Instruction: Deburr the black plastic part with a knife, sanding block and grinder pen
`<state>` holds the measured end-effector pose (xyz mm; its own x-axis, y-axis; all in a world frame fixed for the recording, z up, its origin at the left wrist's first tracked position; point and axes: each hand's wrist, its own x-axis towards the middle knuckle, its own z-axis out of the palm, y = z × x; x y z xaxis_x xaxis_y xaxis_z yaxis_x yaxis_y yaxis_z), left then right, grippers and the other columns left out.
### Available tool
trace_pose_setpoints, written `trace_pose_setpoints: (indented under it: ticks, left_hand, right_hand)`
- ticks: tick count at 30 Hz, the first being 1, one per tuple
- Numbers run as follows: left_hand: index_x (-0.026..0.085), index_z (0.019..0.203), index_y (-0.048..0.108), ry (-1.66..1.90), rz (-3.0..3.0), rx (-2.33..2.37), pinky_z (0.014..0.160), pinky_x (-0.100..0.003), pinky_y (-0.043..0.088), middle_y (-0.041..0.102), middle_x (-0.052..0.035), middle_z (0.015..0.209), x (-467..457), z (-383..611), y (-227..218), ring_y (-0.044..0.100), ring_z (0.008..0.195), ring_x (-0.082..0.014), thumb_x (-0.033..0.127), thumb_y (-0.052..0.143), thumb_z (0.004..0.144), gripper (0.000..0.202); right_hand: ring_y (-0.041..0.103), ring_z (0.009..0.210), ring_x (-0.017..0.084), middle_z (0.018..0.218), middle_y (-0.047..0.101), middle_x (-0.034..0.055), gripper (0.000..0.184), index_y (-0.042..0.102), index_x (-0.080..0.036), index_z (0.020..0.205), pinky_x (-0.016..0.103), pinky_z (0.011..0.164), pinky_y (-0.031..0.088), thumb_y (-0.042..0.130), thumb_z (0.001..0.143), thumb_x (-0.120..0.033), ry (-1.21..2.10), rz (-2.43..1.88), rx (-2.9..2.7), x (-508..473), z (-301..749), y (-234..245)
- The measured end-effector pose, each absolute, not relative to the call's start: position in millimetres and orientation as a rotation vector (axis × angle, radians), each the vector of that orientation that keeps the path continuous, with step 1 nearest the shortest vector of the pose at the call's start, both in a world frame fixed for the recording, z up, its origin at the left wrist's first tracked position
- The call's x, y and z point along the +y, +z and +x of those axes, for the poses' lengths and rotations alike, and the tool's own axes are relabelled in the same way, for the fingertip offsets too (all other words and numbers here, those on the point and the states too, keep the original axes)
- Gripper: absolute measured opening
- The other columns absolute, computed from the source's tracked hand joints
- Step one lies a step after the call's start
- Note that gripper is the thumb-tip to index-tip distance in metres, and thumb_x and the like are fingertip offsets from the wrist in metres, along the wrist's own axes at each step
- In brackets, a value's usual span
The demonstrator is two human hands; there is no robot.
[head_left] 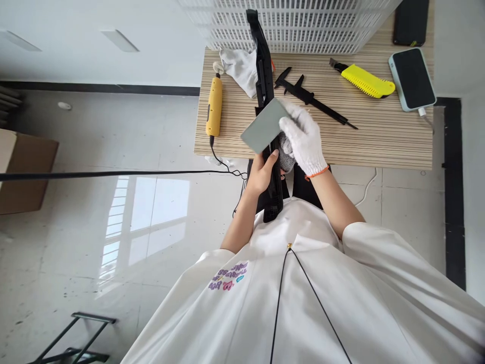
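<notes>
My bare left hand is closed around a long, narrow black plastic part, its thumb lying across the part. The piece runs from near the white basket down to my lap. A white knitted glove with an orange cuff covers my right hand. Its fingers pinch the right end of a thin grey-green rectangular sheet, which lies tilted over the middle of the black part and hides some of it. Beneath the gloved hand shows a speckled grey fuzzy thing; I cannot tell what it is.
On the wooden table lie a yellow corded rotary tool, a white glove, a black caliper, a yellow utility knife and a phone. A white plastic basket stands behind. A black cord stretches left.
</notes>
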<state>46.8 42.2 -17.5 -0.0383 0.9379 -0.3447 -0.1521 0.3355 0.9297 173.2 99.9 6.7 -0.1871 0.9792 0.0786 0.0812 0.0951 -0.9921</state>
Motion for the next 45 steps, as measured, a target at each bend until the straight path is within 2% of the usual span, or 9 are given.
trace_pose_setpoints:
  ticks: [8, 13, 17, 21, 25, 34, 38, 41, 45]
  left_hand:
    - [0.021, 0.098, 0.059, 1.045, 0.815, 1.276, 0.048, -0.024, 0.057, 0.063, 0.0022, 0.064, 41.8, 46.1, -18.8, 0.065, 0.053, -0.0145, 0.057, 0.070, 0.086, 0.040]
    - [0.022, 0.097, 0.058, 1.064, 0.805, 1.285, 0.049, -0.025, 0.058, 0.062, 0.0031, 0.061, 42.0, 46.0, -21.3, 0.064, 0.050, -0.0144, 0.057, 0.072, 0.085, 0.040]
    - [0.020, 0.090, 0.059, 1.024, 0.803, 1.300, 0.052, -0.027, 0.060, 0.060, 0.0022, 0.058, 42.4, 46.0, -21.6, 0.064, 0.050, -0.0152, 0.061, 0.068, 0.086, 0.041]
    - [0.022, 0.098, 0.060, 1.059, 0.798, 1.301, 0.053, -0.027, 0.061, 0.061, 0.0032, 0.060, 42.2, 46.1, -20.7, 0.064, 0.051, -0.0144, 0.057, 0.072, 0.084, 0.040]
    - [0.020, 0.087, 0.061, 1.018, 0.767, 1.316, 0.053, -0.029, 0.061, 0.061, 0.0009, 0.059, 41.7, 46.7, -20.7, 0.066, 0.053, -0.0166, 0.058, 0.069, 0.086, 0.039]
    - [0.020, 0.078, 0.064, 1.015, 0.784, 1.330, 0.052, -0.030, 0.062, 0.063, -0.0008, 0.058, 41.1, 47.3, -20.7, 0.065, 0.052, -0.0170, 0.059, 0.067, 0.087, 0.041]
    - [0.018, 0.077, 0.063, 0.999, 0.745, 1.332, 0.053, -0.030, 0.062, 0.063, -0.0006, 0.058, 40.1, 47.2, -19.0, 0.065, 0.052, -0.0162, 0.053, 0.065, 0.089, 0.036]
    - [0.018, 0.079, 0.062, 1.002, 0.725, 1.324, 0.054, -0.029, 0.063, 0.063, -0.0005, 0.060, 40.2, 47.4, -18.1, 0.066, 0.056, -0.0167, 0.049, 0.067, 0.087, 0.032]
    - [0.020, 0.089, 0.060, 1.054, 0.780, 1.313, 0.051, -0.026, 0.060, 0.060, 0.0030, 0.059, 41.6, 48.1, -16.7, 0.064, 0.052, -0.0146, 0.050, 0.070, 0.085, 0.032]
  right_hand:
    - [0.071, 0.080, 0.013, 0.133, 0.063, 0.0028, 0.056, 0.050, -0.030, 0.146, 0.025, 0.064, 0.062, 0.046, 0.098, -0.059, 1.221, -1.120, -1.505, 99.1, 173.1, 6.9]
    - [0.072, 0.082, 0.017, 0.121, 0.069, 0.0044, 0.058, 0.046, -0.029, 0.150, 0.028, 0.067, 0.064, 0.044, 0.099, -0.057, 1.243, -1.171, -1.520, 99.4, 174.3, 9.5]
    - [0.073, 0.088, 0.018, 0.123, 0.068, 0.0044, 0.058, 0.048, -0.029, 0.148, 0.029, 0.072, 0.065, 0.046, 0.098, -0.058, 1.223, -1.179, -1.537, 100.4, 175.7, 9.3]
    - [0.073, 0.088, 0.018, 0.118, 0.069, 0.0047, 0.059, 0.047, -0.028, 0.148, 0.029, 0.072, 0.065, 0.045, 0.097, -0.059, 1.210, -1.178, -1.522, 101.3, 178.6, 9.8]
    - [0.073, 0.090, 0.019, 0.118, 0.070, 0.0054, 0.058, 0.052, -0.026, 0.145, 0.031, 0.073, 0.065, 0.047, 0.097, -0.059, 1.239, -1.150, -1.576, 100.2, 179.5, 10.7]
    - [0.067, 0.113, 0.023, 0.139, 0.062, 0.0041, 0.050, 0.054, -0.027, 0.142, 0.039, 0.093, 0.061, 0.049, 0.098, -0.050, 1.176, -1.115, -1.630, 99.1, 176.4, 9.9]
    - [0.061, 0.125, 0.026, 0.144, 0.058, 0.0020, 0.054, 0.055, -0.028, 0.142, 0.048, 0.106, 0.053, 0.060, 0.092, -0.046, 1.089, -1.045, -1.758, 96.6, 176.3, 15.0]
    - [0.062, 0.122, 0.027, 0.148, 0.055, 0.0001, 0.063, 0.050, -0.032, 0.147, 0.051, 0.106, 0.053, 0.067, 0.087, -0.045, 1.105, -1.014, -1.833, 94.8, 176.1, 16.2]
    - [0.063, 0.121, 0.027, 0.145, 0.057, 0.0019, 0.067, 0.042, -0.032, 0.152, 0.050, 0.104, 0.054, 0.063, 0.090, -0.044, 1.125, -1.071, -1.732, 95.3, 175.5, 12.7]
